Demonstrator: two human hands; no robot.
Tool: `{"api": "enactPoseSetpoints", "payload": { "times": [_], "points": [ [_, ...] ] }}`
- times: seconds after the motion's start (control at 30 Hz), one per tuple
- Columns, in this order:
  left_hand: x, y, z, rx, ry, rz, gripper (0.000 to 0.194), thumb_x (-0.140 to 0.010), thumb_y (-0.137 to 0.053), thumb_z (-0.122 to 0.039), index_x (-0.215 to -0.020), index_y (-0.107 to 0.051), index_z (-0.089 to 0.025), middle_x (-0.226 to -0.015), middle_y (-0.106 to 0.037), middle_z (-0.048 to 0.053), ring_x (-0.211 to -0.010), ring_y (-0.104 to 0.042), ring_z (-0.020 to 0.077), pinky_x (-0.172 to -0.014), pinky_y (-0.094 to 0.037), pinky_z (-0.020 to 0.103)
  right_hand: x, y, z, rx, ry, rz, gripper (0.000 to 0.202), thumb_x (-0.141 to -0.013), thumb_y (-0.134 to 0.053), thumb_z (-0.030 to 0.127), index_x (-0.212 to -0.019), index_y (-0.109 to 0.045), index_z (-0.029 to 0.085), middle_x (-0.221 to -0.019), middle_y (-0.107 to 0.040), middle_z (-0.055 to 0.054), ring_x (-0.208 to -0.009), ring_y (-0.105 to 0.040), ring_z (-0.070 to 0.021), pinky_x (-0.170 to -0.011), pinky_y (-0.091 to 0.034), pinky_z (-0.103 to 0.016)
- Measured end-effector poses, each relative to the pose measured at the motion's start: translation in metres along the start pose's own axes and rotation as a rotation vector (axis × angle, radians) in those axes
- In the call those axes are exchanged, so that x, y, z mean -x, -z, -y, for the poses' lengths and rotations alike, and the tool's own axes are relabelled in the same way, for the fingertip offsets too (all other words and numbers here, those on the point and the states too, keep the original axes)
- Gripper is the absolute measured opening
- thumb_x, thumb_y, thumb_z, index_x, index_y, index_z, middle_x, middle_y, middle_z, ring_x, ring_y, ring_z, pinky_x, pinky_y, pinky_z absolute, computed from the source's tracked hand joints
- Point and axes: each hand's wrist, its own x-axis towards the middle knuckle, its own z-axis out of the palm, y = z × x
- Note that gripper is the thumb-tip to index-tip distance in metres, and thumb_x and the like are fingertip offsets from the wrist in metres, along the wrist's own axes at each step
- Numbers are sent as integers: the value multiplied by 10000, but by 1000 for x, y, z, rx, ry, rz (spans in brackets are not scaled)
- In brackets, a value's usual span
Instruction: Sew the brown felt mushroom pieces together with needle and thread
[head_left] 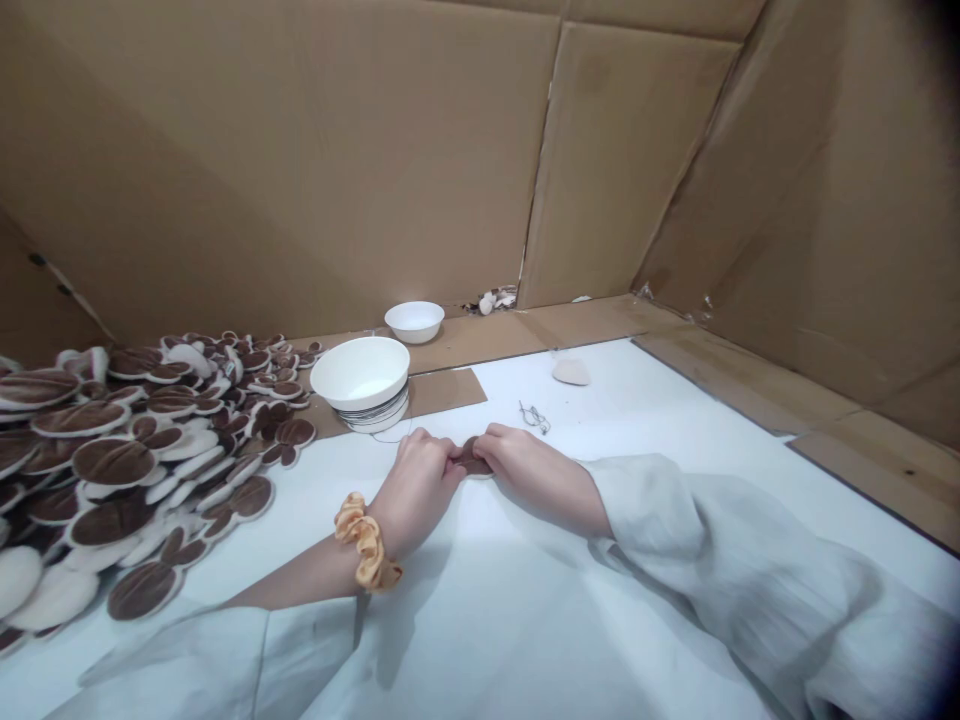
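Observation:
My left hand (pixel 427 478), with an orange scrunchie (pixel 367 540) at the wrist, is closed on the left side of a small brown fabric piece (pixel 472 458). From the other side, my right hand (pixel 544 478) pinches the same piece. Fingers cover most of it, and a pale lower edge shows between the hands. Just beyond the left hand stands a white bowl (pixel 360 368) with dark thread (pixel 375 412) wound around its lower part. A loose strand runs from it toward my left hand.
Brown-and-white plush pieces (pixel 116 462) are heaped at the left. A smaller white bowl (pixel 414 320) stands behind. Tangled dark thread (pixel 534 417) and a pale flat piece (pixel 571 373) lie on the white tabletop (pixel 660 420). Cardboard walls (pixel 337 170) enclose the back and right.

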Motion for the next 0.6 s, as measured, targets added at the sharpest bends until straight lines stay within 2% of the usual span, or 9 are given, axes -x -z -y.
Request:
{"api": "enactPoseSetpoints", "payload": {
  "times": [0.1,0.3,0.47,0.6],
  "points": [
    [-1,1,0,8,19,6,176,-767,-436,-153,-645,-560,-180,-645,-585,32,-797,-505,222,-717,-403,342,3,0,-4,7,3,-23,244,-856,-401,131,-912,-638,143,-808,-562,-72,-712,-532,-139,-666,-377,-237],
    [-3,2,-2,-8,35,22,196,-760,-438,-142,-740,-631,-166,-714,-631,59,-828,-516,234,-737,-402,359,6,-1,-13,55,17,-69,211,-824,-413,97,-812,-619,141,-712,-552,-47,-629,-494,-123,-598,-344,-217],
    [-11,5,-8,-152,-12,9,207,-773,-473,-191,-629,-619,-163,-652,-622,68,-808,-500,247,-772,-363,408,5,0,-14,71,24,-67,190,-826,-419,108,-781,-601,140,-696,-540,-41,-609,-475,-122,-581,-332,-222],
    [-13,5,-9,-225,-65,-13,224,-784,-501,-248,-631,-642,-167,-715,-621,91,-819,-470,260,-746,-343,416,3,2,-14,66,22,-56,221,-857,-394,139,-735,-578,133,-697,-534,-42,-611,-473,-121,-586,-341,-231]
  ]
}}
